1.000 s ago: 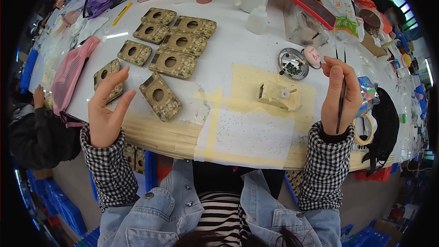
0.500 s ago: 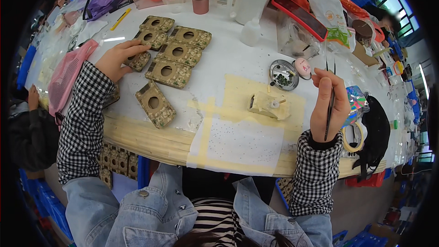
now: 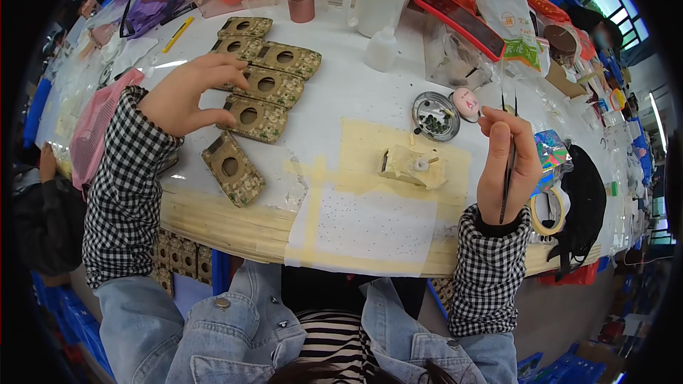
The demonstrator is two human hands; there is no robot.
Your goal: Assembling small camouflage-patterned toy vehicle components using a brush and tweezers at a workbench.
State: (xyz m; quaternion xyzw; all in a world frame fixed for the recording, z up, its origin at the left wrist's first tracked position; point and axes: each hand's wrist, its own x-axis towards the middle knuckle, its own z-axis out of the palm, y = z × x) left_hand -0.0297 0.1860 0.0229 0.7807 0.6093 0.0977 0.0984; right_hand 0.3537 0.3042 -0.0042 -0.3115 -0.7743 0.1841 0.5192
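My left hand (image 3: 193, 96) is open, thumb and fingers apart, above a group of camouflage-patterned model hulls, each with a round hole. Closest to its fingertips are a hull (image 3: 283, 87) in the middle of the group and a hull (image 3: 270, 126) below it. Nearer me, another hull (image 3: 233, 174) lies slanted, apart from the group. My right hand (image 3: 518, 163) is closed around black tweezers (image 3: 507, 188), whose tips point away from me and stand apart with nothing between them. Left of it sit a tape-covered block (image 3: 405, 171) and a round metal dish (image 3: 455, 131) holding small dark green bits.
A dotted white sheet (image 3: 356, 242) is taped at the table's front edge. A small squeeze bottle (image 3: 381, 51), white mug (image 3: 384, 11) and red-cased phone (image 3: 461, 23) stand or lie farther back. At right are a tape roll (image 3: 563, 222) and black cloth (image 3: 587, 199).
My left hand has lifted off the hull it was touching, and its fingers have spread rightward over the group. My right hand still holds the tweezers in nearly the same place.
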